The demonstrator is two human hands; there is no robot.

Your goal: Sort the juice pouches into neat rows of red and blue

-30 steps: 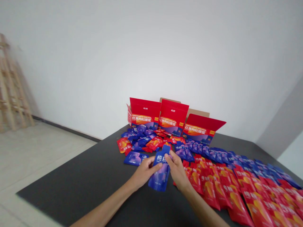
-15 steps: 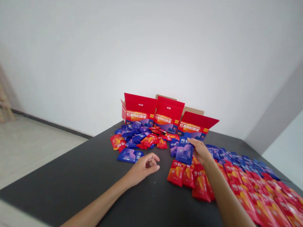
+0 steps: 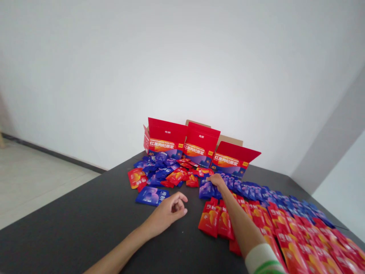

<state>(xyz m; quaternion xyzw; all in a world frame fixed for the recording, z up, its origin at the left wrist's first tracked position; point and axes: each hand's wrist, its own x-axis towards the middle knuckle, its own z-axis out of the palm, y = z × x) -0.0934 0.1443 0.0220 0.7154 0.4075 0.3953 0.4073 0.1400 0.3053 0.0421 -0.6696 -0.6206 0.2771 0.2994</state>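
Note:
My left hand (image 3: 168, 213) hovers over the dark table, fingers loosely curled, thumb apart from them and nothing held. Just behind it lies a single blue pouch (image 3: 151, 195) with purple fruit printed on it. At the left end of the blue row, my right hand (image 3: 218, 181) has its fingers closed at the top of a blue pouch (image 3: 205, 190); the fingertips are partly hidden. In front of that hand, red pouches (image 3: 209, 219) with orange fruit lie in overlapping rows, some covered by my right forearm.
Three red-and-blue cartons (image 3: 165, 139) with raised flaps stand against the wall (image 3: 182, 57). A mixed heap of blue and red pouches (image 3: 176, 176) lies before them. Rows of blue pouches (image 3: 265, 194) run rightward along the dark table (image 3: 85, 217).
My right hand has reached farther forward and left, taking the blue pouch from above the red pouches to the blue row's left end. My left hand has shifted little. The view has tilted slightly.

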